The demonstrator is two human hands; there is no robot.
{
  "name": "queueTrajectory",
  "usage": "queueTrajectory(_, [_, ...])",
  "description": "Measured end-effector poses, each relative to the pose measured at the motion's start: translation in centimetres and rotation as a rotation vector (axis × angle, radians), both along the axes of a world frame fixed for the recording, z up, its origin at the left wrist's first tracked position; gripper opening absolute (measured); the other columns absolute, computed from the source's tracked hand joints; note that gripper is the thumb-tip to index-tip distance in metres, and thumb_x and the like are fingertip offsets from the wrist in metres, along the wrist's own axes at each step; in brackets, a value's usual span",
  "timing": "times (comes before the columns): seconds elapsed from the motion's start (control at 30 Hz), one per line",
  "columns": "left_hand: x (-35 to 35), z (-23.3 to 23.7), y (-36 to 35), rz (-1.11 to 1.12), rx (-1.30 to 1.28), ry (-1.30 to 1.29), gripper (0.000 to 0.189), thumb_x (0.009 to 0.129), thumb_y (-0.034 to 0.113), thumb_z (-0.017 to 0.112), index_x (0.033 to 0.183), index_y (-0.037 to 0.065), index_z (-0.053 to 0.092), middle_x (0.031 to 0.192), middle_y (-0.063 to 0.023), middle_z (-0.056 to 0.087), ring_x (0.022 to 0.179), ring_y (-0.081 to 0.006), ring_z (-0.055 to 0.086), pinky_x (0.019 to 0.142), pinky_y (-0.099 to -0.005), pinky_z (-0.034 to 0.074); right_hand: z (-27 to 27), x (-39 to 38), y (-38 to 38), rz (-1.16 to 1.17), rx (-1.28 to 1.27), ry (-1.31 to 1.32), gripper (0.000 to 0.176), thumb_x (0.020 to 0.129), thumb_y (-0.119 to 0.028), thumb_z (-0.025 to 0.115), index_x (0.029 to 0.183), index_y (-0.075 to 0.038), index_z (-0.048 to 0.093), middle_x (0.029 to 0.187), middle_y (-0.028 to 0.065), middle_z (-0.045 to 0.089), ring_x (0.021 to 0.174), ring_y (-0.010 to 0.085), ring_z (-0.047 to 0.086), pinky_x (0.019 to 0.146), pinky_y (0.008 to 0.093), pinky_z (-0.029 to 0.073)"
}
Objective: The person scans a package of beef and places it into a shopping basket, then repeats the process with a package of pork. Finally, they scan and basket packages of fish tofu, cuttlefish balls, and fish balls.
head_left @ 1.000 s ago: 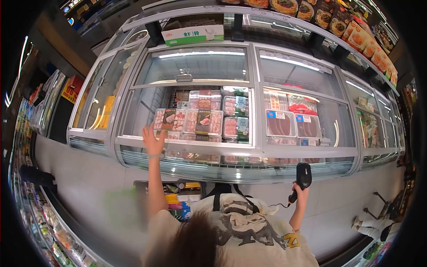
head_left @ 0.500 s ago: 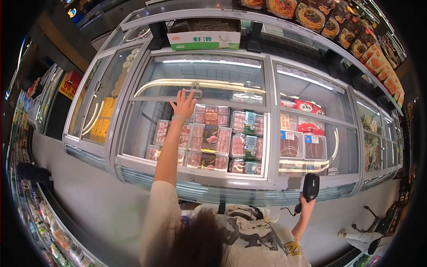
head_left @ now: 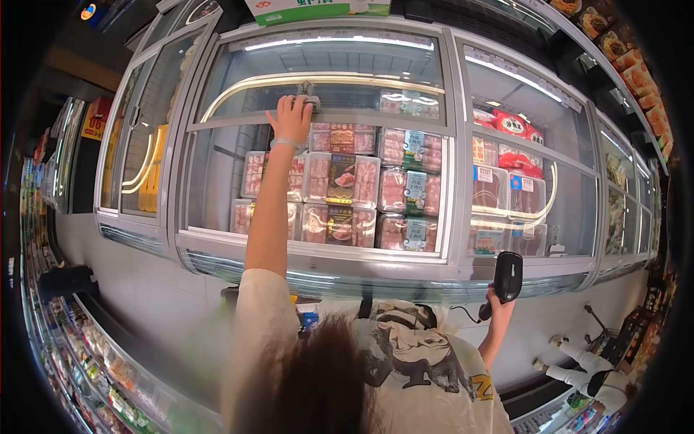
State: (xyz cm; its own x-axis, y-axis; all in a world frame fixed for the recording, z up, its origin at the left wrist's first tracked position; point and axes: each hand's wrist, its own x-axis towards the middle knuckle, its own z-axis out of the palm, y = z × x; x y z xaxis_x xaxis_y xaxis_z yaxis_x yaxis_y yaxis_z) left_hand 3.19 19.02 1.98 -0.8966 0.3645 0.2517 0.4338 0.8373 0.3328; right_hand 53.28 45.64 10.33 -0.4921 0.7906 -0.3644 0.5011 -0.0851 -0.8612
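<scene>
My left hand [head_left: 290,119] reaches up to the handle on the sliding glass lid [head_left: 238,101] of a chest freezer, fingers spread over it. Below the lid, packs of sliced meat [head_left: 341,179] lie in rows in the freezer, some with dark labels and some with teal labels. My right hand [head_left: 499,304] is wrapped round the grip of a black handheld scanner [head_left: 510,277], which is held in front of the freezer's front edge. A cord hangs from the scanner.
Right of the meat, another freezer section holds red bags [head_left: 515,163] and trays. Yellow packs [head_left: 153,177] show in the left freezer. A person [head_left: 589,376] in light trousers is at the lower right. Stocked shelves [head_left: 108,362] line the lower left.
The view has shifted, so the freezers appear higher and larger. My left hand remains at the lid handle, and my right hand still holds the scanner. More of the other person shows.
</scene>
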Motion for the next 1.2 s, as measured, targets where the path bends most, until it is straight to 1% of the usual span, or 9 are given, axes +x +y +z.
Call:
queueTrajectory(0.27, [-0.1, 0.8, -0.4, -0.015, -0.057, -0.116, 0.030, 0.085, 0.035, 0.036, 0.106, 0.019, 0.048, 0.116, -0.0049, 0.040, 0.115, -0.0208, 0.030, 0.089, -0.0629, 0.013, -1.5, -1.2, -0.7, 0.077, -0.009, 0.007, 0.025, 0.066, -0.004, 0.061, 0.090, 0.000, 0.054, 0.080, 0.0046, 0.057, 0.072, 0.0107, 0.052, 0.066, 0.0249, 0.041])
queueTrajectory(0.43, [-0.1, 1.1, -0.2, 0.015, -0.138, -0.180, 0.030, 0.084, 0.033, 0.037, 0.109, 0.019, 0.046, 0.119, -0.0040, 0.038, 0.118, -0.0204, 0.027, 0.090, -0.0627, 0.012, -3.3, -2.3, -1.4, 0.134, 0.020, 0.030, 0.024, 0.068, -0.004, 0.058, 0.092, -0.002, 0.053, 0.078, 0.0030, 0.056, 0.070, 0.0101, 0.051, 0.062, 0.0243, 0.041])
queueTrajectory(0.53, [-0.1, 0.7, -0.3, 0.013, -0.208, -0.162, 0.036, 0.082, 0.031, 0.042, 0.116, 0.022, 0.041, 0.125, -0.0058, 0.033, 0.122, -0.0217, 0.022, 0.091, -0.0623, 0.011, -3.7, -2.3, -1.2, 0.210, 0.073, -0.012, 0.026, 0.068, -0.003, 0.059, 0.093, -0.002, 0.053, 0.081, 0.0039, 0.058, 0.071, 0.0101, 0.052, 0.063, 0.0242, 0.042])
queueTrajectory(0.63, [2.3, -1.2, -0.5, -0.035, -0.051, 0.088, 0.048, 0.078, 0.030, 0.047, 0.123, 0.024, 0.033, 0.132, -0.0091, 0.024, 0.124, -0.0245, 0.016, 0.091, -0.0616, 0.010, -4.4, -2.0, -1.3, 0.145, 0.099, 0.023, 0.028, 0.067, -0.001, 0.060, 0.094, -0.001, 0.053, 0.082, 0.0044, 0.059, 0.071, 0.0101, 0.053, 0.063, 0.0242, 0.042])
queueTrajectory(0.83, [7.6, -4.1, -3.9, -0.121, -0.142, -0.305, 0.058, 0.075, 0.029, 0.050, 0.128, 0.026, 0.027, 0.136, -0.0111, 0.013, 0.125, -0.0278, 0.013, 0.090, -0.0619, 0.010, -3.4, -2.8, -1.5, 0.130, 0.023, -0.053, 0.031, 0.064, -0.004, 0.064, 0.093, 0.001, 0.052, 0.081, 0.0049, 0.057, 0.072, 0.0111, 0.052, 0.067, 0.0244, 0.041])
queueTrajectory(0.93, [7.8, -4.3, -5.1, -0.078, -0.162, -0.214, 0.059, 0.073, 0.027, 0.051, 0.127, 0.026, 0.028, 0.136, -0.0124, 0.013, 0.125, -0.0288, 0.014, 0.089, -0.0624, 0.011, -2.7, -3.8, -1.7, 0.151, -0.013, -0.076, 0.031, 0.063, -0.005, 0.065, 0.091, 0.001, 0.052, 0.080, 0.0048, 0.056, 0.071, 0.0111, 0.051, 0.067, 0.0243, 0.040])
queueTrajectory(0.97, [7.6, -4.1, -5.3, -0.072, -0.057, -0.081, 0.059, 0.072, 0.027, 0.052, 0.127, 0.024, 0.030, 0.135, -0.0141, 0.017, 0.124, -0.0297, 0.016, 0.089, -0.0620, 0.012, -2.7, -4.0, -1.7, 0.153, -0.016, -0.072, 0.031, 0.063, -0.005, 0.065, 0.091, 0.001, 0.052, 0.080, 0.0046, 0.056, 0.070, 0.0109, 0.051, 0.066, 0.0242, 0.040])
queueTrajectory(1.07, [6.1, 0.9, -2.7, -0.005, 0.111, 0.199, 0.056, 0.074, 0.028, 0.051, 0.126, 0.021, 0.031, 0.132, -0.0159, 0.021, 0.121, -0.0311, 0.020, 0.088, -0.0617, 0.013, -3.2, -4.0, -1.7, 0.136, 0.014, -0.043, 0.030, 0.064, -0.005, 0.065, 0.091, 0.001, 0.052, 0.079, 0.0043, 0.055, 0.069, 0.0104, 0.050, 0.065, 0.0241, 0.040])
queueTrajectory(1.2, [3.1, 1.1, -0.1, -0.033, -0.045, 0.241, 0.047, 0.078, 0.033, 0.047, 0.121, 0.017, 0.037, 0.125, -0.0120, 0.032, 0.118, -0.0287, 0.026, 0.088, -0.0622, 0.014, -3.1, -4.1, -1.5, 0.140, -0.019, -0.075, 0.032, 0.064, -0.005, 0.065, 0.092, 0.000, 0.051, 0.078, 0.0041, 0.055, 0.069, 0.0100, 0.049, 0.064, 0.0244, 0.040])
